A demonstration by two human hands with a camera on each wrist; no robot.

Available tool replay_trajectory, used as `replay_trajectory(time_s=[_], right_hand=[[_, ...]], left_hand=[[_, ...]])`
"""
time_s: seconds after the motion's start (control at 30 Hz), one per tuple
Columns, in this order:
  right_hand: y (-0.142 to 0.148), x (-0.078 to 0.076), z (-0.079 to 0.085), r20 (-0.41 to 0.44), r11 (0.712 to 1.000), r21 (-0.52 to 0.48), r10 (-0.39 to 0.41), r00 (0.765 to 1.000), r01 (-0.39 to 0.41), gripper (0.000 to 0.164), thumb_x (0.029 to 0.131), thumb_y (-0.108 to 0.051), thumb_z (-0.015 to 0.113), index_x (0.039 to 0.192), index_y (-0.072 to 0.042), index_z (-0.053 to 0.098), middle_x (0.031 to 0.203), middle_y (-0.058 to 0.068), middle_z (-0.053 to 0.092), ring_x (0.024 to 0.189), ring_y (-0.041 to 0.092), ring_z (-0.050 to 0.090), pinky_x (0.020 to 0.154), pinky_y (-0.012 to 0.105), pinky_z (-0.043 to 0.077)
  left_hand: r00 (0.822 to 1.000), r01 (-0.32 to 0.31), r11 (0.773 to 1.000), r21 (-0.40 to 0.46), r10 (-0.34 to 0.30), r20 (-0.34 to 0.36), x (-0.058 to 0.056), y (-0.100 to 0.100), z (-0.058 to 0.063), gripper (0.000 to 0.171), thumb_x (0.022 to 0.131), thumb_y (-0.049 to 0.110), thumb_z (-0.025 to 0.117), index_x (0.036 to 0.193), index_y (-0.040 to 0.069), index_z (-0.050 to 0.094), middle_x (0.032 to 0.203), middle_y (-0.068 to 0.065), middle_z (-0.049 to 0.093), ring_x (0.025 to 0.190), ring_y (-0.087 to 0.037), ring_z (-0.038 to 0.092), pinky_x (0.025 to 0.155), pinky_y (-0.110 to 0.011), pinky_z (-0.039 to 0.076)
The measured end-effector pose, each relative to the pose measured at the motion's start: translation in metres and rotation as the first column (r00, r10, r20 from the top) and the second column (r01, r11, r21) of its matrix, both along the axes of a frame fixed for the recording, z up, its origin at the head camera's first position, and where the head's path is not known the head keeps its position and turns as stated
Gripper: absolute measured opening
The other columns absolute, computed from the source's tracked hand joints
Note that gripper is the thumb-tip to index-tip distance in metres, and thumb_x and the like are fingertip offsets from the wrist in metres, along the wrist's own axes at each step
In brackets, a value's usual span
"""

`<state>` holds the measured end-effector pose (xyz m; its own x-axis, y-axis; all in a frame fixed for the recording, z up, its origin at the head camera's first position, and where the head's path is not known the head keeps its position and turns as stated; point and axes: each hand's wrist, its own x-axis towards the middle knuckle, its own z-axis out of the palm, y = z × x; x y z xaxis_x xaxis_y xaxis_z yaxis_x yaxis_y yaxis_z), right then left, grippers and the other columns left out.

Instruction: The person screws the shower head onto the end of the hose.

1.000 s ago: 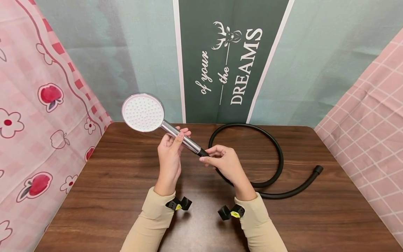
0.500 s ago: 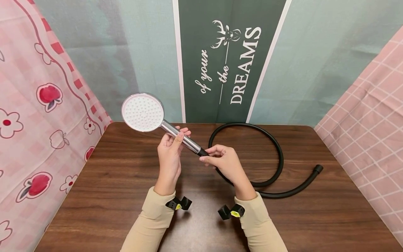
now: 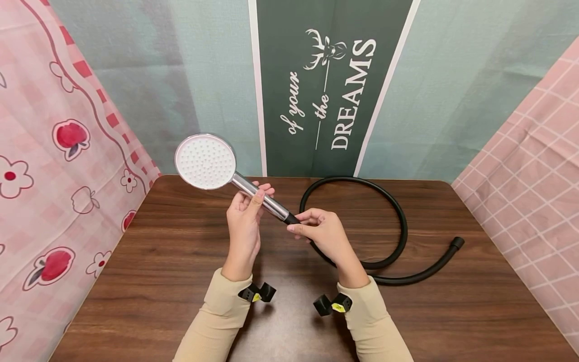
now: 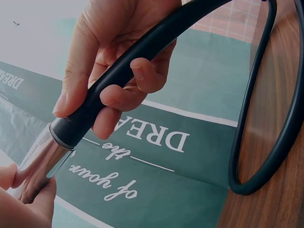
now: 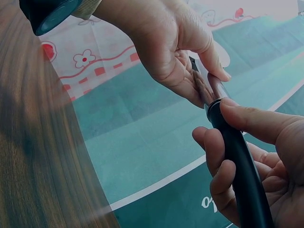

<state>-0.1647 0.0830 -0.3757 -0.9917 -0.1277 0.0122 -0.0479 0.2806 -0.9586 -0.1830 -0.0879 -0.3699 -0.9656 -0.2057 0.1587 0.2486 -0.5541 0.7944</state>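
A chrome shower head (image 3: 205, 162) with a round white nozzle face is held above the back of the table, tilted, its handle sloping down to the right. My left hand (image 3: 244, 223) grips the metal handle, thumb on top. At the handle's lower end, my right hand (image 3: 323, 231) pinches the black end of a shower hose (image 3: 404, 221). In the left wrist view the black hose connector (image 4: 71, 128) meets the chrome handle, a thin pale ring showing at the joint. Fingers of the right hand curl round the connector in the right wrist view too.
The hose makes a loop on the brown wooden table (image 3: 149, 281), and its free end (image 3: 458, 243) lies at the right. A green printed cloth (image 3: 316, 90) hangs behind the table. Pink patterned cloths (image 3: 68, 201) hang at both sides.
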Motion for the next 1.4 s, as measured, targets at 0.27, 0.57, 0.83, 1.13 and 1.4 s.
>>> replay_trajectory(time_s=[0.27, 0.57, 0.83, 1.13, 1.4], right_hand=[[0.0002, 0.0002, -0.0004, -0.004, 1.000, 0.014, -0.003, 1.000, 0.003, 0.027, 0.080, -0.017, 0.083, 0.098, -0.001, 0.072, 0.074, 0.008, 0.075, 0.062, 0.009, 0.068, 0.056, 0.030, 0.055], [-0.0004, 0.0009, 0.0007, -0.004, 1.000, 0.009, -0.002, 1.000, 0.002, 0.027, 0.080, -0.017, 0.083, 0.099, 0.000, 0.072, 0.081, 0.019, 0.075, 0.062, 0.009, 0.068, 0.056, 0.029, 0.055], [0.0000, 0.0008, 0.0006, 0.003, 1.000, 0.006, -0.002, 1.000, 0.002, 0.027, 0.080, -0.018, 0.083, 0.098, 0.000, 0.072, 0.079, 0.016, 0.075, 0.061, 0.009, 0.068, 0.055, 0.026, 0.053], [-0.0011, 0.0016, 0.0023, 0.001, 1.000, 0.006, -0.001, 1.000, 0.001, 0.026, 0.081, -0.017, 0.082, 0.097, 0.000, 0.072, 0.081, 0.021, 0.075, 0.060, 0.009, 0.067, 0.053, 0.022, 0.050], [-0.0013, 0.0017, 0.0013, 0.001, 1.000, 0.016, 0.002, 1.000, -0.002, 0.026, 0.081, -0.018, 0.082, 0.097, 0.000, 0.072, 0.076, 0.014, 0.075, 0.060, 0.009, 0.067, 0.054, 0.025, 0.052]], left_hand=[[1.000, 0.000, 1.000, -0.005, 0.000, 0.002, 0.0003, -0.0002, 0.0003, 0.018, 0.097, 0.002, 0.059, 0.115, 0.000, 0.055, 0.095, -0.001, 0.074, 0.090, -0.012, 0.074, 0.089, -0.026, 0.059], [1.000, 0.004, 1.000, 0.004, -0.004, -0.002, -0.0002, 0.0000, -0.0001, 0.017, 0.097, 0.002, 0.059, 0.114, 0.000, 0.055, 0.095, -0.001, 0.074, 0.090, -0.012, 0.074, 0.089, -0.026, 0.059], [1.000, 0.005, 1.000, 0.009, -0.005, -0.009, -0.0008, 0.0005, -0.0013, 0.015, 0.098, 0.000, 0.057, 0.113, 0.000, 0.054, 0.095, -0.001, 0.074, 0.089, -0.012, 0.074, 0.089, -0.026, 0.059], [1.000, 0.007, 1.000, 0.004, -0.006, -0.015, -0.0008, 0.0001, -0.0017, 0.016, 0.098, 0.001, 0.056, 0.114, -0.001, 0.053, 0.096, -0.001, 0.074, 0.090, -0.012, 0.074, 0.090, -0.026, 0.059], [1.000, 0.007, 1.000, 0.006, -0.007, -0.014, -0.0009, -0.0003, -0.0027, 0.016, 0.098, 0.000, 0.056, 0.114, 0.000, 0.054, 0.095, -0.001, 0.074, 0.090, -0.012, 0.074, 0.090, -0.027, 0.059]])
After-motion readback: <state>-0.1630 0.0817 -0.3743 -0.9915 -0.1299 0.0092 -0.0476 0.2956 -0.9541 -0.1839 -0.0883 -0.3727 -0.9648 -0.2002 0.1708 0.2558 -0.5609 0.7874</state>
